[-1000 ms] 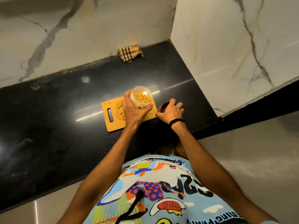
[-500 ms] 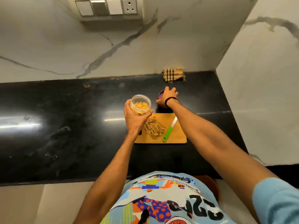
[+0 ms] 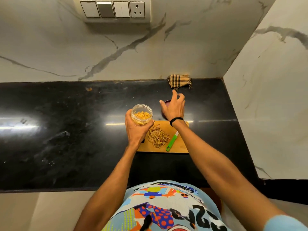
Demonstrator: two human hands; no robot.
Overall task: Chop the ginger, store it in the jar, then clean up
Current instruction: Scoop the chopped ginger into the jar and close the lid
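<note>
Single head-worn view, wide-angle, looking forward and steeply down.
Camera sits above the person's chest, facing the back wall (image 3: 50, 47); the black worktop (image 3: 50, 147) runs across mid-frame and a side wall (image 3: 275, 97) closes the right. Switch plate (image 3: 115, 10) at the top edge, printed shirt (image 3: 166, 205) at the bottom. Forearms reach in from below; left hand (image 3: 136, 129) and right hand (image 3: 173, 109) sit near centre, at arm's length.

jar (image 3: 141, 114): clear, lidless, part-filled | ginger strips (image 3: 157, 136): piled on board (image 3: 180, 145)
</note>
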